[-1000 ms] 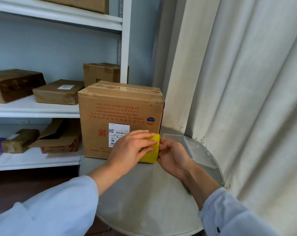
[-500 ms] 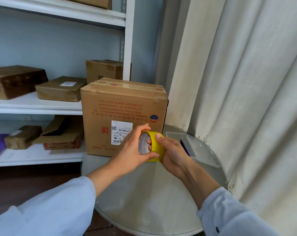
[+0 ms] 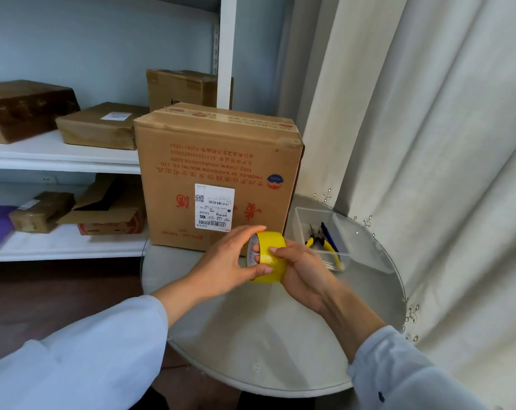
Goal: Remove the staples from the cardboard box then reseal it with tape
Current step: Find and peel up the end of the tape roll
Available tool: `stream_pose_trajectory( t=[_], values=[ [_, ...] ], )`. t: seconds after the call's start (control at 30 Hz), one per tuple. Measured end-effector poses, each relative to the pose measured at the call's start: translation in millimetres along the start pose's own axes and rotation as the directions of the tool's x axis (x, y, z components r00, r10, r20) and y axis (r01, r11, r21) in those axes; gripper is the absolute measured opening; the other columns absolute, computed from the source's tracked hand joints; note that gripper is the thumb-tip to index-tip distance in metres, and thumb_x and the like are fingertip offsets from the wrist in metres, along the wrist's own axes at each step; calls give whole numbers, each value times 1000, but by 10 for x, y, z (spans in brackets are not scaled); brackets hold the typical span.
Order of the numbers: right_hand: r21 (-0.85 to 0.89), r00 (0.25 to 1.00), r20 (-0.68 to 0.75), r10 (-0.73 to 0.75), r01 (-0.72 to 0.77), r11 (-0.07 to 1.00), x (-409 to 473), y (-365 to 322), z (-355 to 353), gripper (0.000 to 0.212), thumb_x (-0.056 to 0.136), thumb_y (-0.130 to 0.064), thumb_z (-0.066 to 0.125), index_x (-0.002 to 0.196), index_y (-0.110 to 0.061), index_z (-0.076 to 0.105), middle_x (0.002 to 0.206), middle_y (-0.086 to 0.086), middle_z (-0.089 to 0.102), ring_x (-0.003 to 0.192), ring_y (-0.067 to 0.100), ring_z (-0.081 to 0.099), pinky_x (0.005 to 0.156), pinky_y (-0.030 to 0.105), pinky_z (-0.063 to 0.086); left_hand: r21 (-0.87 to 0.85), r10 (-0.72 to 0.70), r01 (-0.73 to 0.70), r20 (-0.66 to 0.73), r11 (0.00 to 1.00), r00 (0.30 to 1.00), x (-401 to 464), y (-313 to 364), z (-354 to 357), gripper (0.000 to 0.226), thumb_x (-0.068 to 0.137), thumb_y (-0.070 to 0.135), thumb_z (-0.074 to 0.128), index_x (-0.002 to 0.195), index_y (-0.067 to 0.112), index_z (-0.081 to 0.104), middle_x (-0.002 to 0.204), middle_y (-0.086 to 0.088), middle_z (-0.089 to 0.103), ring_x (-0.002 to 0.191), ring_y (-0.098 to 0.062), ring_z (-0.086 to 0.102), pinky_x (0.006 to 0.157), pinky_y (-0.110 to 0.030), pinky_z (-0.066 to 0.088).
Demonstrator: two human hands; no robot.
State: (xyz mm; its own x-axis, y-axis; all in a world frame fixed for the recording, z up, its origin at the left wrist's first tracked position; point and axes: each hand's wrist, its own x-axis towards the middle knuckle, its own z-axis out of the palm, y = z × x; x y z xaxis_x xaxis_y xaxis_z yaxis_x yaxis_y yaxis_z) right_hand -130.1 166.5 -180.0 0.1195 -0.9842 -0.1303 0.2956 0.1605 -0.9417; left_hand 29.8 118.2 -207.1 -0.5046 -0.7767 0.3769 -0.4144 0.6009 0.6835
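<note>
A brown cardboard box (image 3: 218, 161) with red print and a white label stands closed at the back of the round glass table (image 3: 268, 344). In front of it I hold a roll of yellow tape (image 3: 271, 255) above the table with both hands. My left hand (image 3: 227, 261) grips the roll's left side, thumb below and fingers over the top. My right hand (image 3: 304, 270) holds the right side, with fingers through the core and the thumb pressed on the outer yellow surface.
A clear plastic tray (image 3: 319, 214) to the right of the box holds yellow-handled pliers (image 3: 327, 247) and a dark pen. White shelves (image 3: 61, 155) on the left carry several cardboard boxes. A pale curtain (image 3: 443, 173) hangs close on the right.
The tape roll has been lifted slightly and turned so its core faces left. My right thumb has shifted onto the outer surface. The view has moved closer and down.
</note>
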Motion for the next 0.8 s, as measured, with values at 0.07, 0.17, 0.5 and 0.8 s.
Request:
stream_pose_trajectory(
  t=[0.07, 0.17, 0.5, 0.8],
  values=[
    [-29, 998, -54, 28, -30, 999, 14, 103, 3, 21, 92, 3, 43, 100, 0, 62, 85, 12, 67, 74, 21, 63, 75, 41, 50, 7, -27, 26, 17, 1000, 999, -53, -93, 101, 77, 71, 43, 78, 137, 26, 42, 134, 8, 44, 123, -7, 42, 104, -32, 39],
    [-70, 984, -159, 76, -88, 994, 10, 265, 16, 20, 90, 4, 43, 94, -1, 61, 78, 13, 67, 65, 19, 63, 62, 32, 50, 40, -36, 34, 55, 999, 998, -142, -215, 249, 78, 69, 44, 79, 135, 26, 41, 128, 9, 41, 119, -8, 44, 100, -36, 41],
    [-92, 959, -281, 17, -44, 995, 89, 359, 55, 24, 89, 5, 36, 78, -7, 55, 55, 2, 64, 62, 20, 54, 61, 36, 44, 56, -86, 81, 106, 995, 991, -50, -299, 243, 83, 69, 48, 78, 141, 33, 40, 122, 11, 40, 117, -8, 46, 100, -30, 40],
    [-66, 972, -232, 30, -47, 997, 83, 426, -15, 29, 88, 4, 37, 106, 4, 60, 85, 18, 67, 78, 28, 59, 67, 37, 47, 11, -87, 87, 85, 996, 993, -107, -304, 270, 84, 69, 45, 79, 142, 34, 39, 122, 10, 39, 116, -8, 44, 98, -30, 43]
  ],
)
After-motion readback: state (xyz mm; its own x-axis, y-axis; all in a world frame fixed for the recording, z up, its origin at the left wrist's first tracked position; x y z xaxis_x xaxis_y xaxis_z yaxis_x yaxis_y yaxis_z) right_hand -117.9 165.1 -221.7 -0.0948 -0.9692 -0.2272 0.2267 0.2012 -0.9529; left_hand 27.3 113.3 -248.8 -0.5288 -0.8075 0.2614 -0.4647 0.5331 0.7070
